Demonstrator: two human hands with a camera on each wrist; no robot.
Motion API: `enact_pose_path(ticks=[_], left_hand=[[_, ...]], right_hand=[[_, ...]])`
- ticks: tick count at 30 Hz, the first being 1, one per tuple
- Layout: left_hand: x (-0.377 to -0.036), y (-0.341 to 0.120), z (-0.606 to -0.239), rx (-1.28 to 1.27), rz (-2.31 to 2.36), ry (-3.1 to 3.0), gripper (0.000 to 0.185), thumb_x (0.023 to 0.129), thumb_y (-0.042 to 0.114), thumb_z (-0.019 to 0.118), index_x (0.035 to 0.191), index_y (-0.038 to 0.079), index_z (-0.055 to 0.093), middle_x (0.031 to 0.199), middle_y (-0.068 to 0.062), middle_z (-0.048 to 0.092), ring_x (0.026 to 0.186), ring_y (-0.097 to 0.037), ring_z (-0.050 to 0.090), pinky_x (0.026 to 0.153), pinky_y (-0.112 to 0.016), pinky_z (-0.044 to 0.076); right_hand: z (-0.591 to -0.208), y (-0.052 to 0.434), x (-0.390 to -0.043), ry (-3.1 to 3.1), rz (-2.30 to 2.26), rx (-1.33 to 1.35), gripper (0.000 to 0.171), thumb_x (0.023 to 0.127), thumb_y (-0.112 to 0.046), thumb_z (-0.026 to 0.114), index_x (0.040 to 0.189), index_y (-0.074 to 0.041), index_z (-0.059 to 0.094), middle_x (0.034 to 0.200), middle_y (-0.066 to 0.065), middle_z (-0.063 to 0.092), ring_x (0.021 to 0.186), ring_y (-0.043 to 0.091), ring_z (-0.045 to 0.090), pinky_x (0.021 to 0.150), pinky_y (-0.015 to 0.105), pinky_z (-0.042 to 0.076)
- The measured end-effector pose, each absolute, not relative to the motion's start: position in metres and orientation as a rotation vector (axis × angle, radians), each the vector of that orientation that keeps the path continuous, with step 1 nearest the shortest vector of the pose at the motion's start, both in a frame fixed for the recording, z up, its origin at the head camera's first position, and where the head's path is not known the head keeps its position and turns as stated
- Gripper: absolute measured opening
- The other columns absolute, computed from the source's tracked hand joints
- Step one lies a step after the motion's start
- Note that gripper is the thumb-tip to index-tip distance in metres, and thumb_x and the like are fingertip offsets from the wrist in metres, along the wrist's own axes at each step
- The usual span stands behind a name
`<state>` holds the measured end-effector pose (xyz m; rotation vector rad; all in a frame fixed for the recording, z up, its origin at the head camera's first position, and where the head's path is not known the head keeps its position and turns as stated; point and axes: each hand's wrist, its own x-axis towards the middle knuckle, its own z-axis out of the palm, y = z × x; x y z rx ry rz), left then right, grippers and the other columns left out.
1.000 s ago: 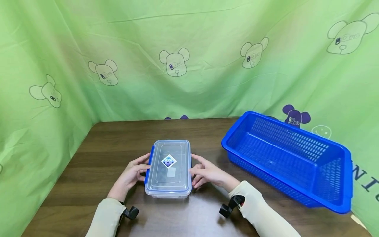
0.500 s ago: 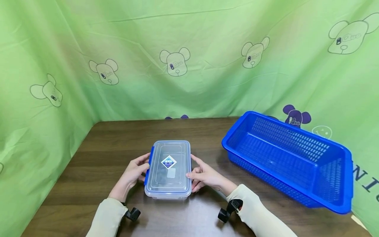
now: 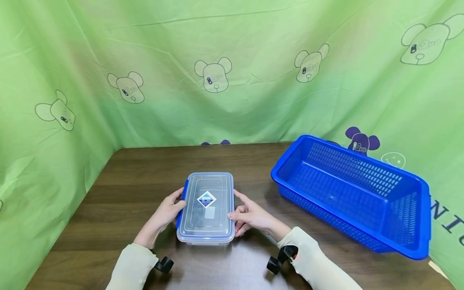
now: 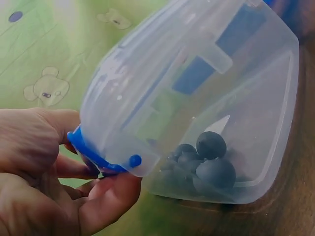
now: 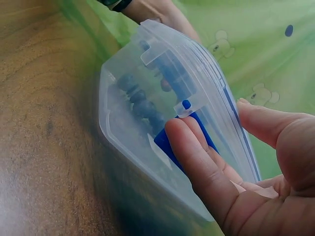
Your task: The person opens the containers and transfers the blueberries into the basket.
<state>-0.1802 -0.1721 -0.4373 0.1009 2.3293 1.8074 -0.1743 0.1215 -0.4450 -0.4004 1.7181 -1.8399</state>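
Observation:
A clear plastic food storage container [image 3: 208, 223] with a lid and blue side latches sits on the table, a diamond-shaped label on top. My left hand [image 3: 164, 211] grips its left side, thumb at the lid's edge; in the left wrist view, the fingers are around a blue latch [image 4: 101, 160]. On the opposite side, my right hand [image 3: 255, 217] holds the container with the thumb on the lid's rim and fingers against another blue latch [image 5: 165, 147]. Several dark round fruits [image 4: 216, 172], resembling blueberries, lie inside, blurred by the plastic wall. The fingers partly hide both latches.
A large blue perforated plastic basket [image 3: 331, 237] stands at an angle on the right of the brown wooden table [image 3: 145, 165]. A green cloth [image 3: 174, 108] with printed mouse heads hangs behind the table and along its left.
My right thumb has come onto the lid's rim, and my right wrist has shifted slightly left. My left thumb has moved a little onto the left edge. The container has hardly moved.

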Motion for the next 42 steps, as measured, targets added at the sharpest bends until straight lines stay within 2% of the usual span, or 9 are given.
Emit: enact_pose_path(ticks=[6, 10, 13, 20, 25, 31, 35, 39, 42], left_hand=[[-0.180, -0.170, -0.438, 0.058, 1.826, 2.327, 0.060, 0.090, 0.003, 0.046, 0.147, -0.009, 0.032, 0.127, -0.028, 0.050, 0.086, -0.026, 0.064, 0.052, -0.039, 0.054], [-0.180, -0.165, -0.440, 0.107, 1.759, 2.470, 0.056, 0.090, 0.000, 0.044, 0.142, -0.015, 0.033, 0.125, -0.031, 0.053, 0.097, -0.034, 0.062, 0.070, -0.042, 0.057], [-0.180, -0.166, -0.442, 0.118, 1.730, 2.519, 0.052, 0.092, 0.000, 0.042, 0.140, -0.018, 0.034, 0.124, -0.032, 0.056, 0.099, -0.032, 0.062, 0.081, -0.040, 0.055], [-0.181, -0.194, -0.458, 0.038, 1.980, 1.895, 0.057, 0.099, 0.004, 0.039, 0.151, -0.011, 0.023, 0.104, -0.006, 0.067, 0.084, -0.018, 0.066, 0.060, -0.036, 0.058], [-0.181, -0.203, -0.473, 0.125, 2.022, 1.699, 0.056, 0.103, 0.006, 0.045, 0.149, -0.015, 0.021, 0.106, 0.001, 0.068, 0.092, -0.015, 0.067, 0.067, -0.036, 0.059], [-0.176, -0.198, -0.472, 0.105, 1.947, 2.053, 0.050, 0.098, 0.001, 0.054, 0.141, -0.017, 0.036, 0.112, -0.011, 0.062, 0.088, -0.014, 0.064, 0.068, -0.031, 0.058], [-0.166, -0.194, -0.457, 0.033, 1.905, 2.350, 0.044, 0.096, -0.001, 0.057, 0.136, -0.014, 0.047, 0.123, -0.028, 0.056, 0.100, -0.028, 0.063, 0.076, -0.035, 0.058], [-0.155, -0.192, -0.439, 0.063, 1.944, 2.354, 0.052, 0.096, -0.001, 0.057, 0.144, -0.013, 0.039, 0.140, -0.033, 0.046, 0.123, -0.043, 0.053, 0.088, -0.036, 0.054], [-0.146, -0.189, -0.432, 0.103, 1.943, 2.280, 0.060, 0.095, -0.001, 0.060, 0.147, -0.014, 0.032, 0.146, -0.033, 0.042, 0.130, -0.044, 0.047, 0.096, -0.035, 0.050]], right_hand=[[-0.444, 0.122, -0.173, 1.726, -1.836, -0.426, 0.093, 0.096, -0.008, 0.063, 0.158, -0.003, -0.007, 0.080, 0.009, 0.061, 0.059, 0.020, 0.067, 0.057, 0.038, 0.058], [-0.444, 0.122, -0.172, 1.732, -1.839, -0.424, 0.092, 0.096, -0.007, 0.063, 0.157, -0.003, -0.006, 0.080, 0.009, 0.061, 0.059, 0.020, 0.066, 0.056, 0.037, 0.058], [-0.445, 0.122, -0.172, 1.731, -1.839, -0.415, 0.093, 0.096, -0.008, 0.063, 0.158, -0.003, -0.006, 0.080, 0.009, 0.061, 0.059, 0.020, 0.067, 0.056, 0.037, 0.058], [-0.449, 0.124, -0.171, 1.726, -1.844, -0.409, 0.095, 0.095, -0.011, 0.066, 0.158, -0.004, -0.005, 0.081, 0.009, 0.062, 0.060, 0.020, 0.067, 0.056, 0.036, 0.058], [-0.450, 0.125, -0.171, 1.709, -1.863, -0.418, 0.093, 0.096, -0.008, 0.064, 0.159, -0.006, -0.004, 0.081, 0.007, 0.062, 0.060, 0.020, 0.067, 0.056, 0.036, 0.058], [-0.448, 0.126, -0.172, 1.722, -1.848, -0.434, 0.091, 0.096, -0.008, 0.064, 0.159, -0.005, -0.002, 0.081, 0.008, 0.063, 0.061, 0.020, 0.067, 0.059, 0.039, 0.059], [-0.445, 0.130, -0.172, 1.786, -1.829, -0.433, 0.087, 0.097, -0.008, 0.063, 0.157, 0.004, 0.002, 0.085, 0.009, 0.063, 0.063, 0.020, 0.068, 0.061, 0.042, 0.059], [-0.440, 0.134, -0.173, 1.813, -1.827, -0.446, 0.083, 0.096, -0.007, 0.063, 0.154, 0.011, 0.007, 0.090, 0.010, 0.065, 0.065, 0.020, 0.069, 0.064, 0.045, 0.059], [-0.439, 0.134, -0.171, 1.803, -1.818, -0.452, 0.084, 0.095, -0.007, 0.065, 0.153, 0.012, 0.008, 0.092, 0.011, 0.065, 0.066, 0.020, 0.069, 0.065, 0.044, 0.059]])
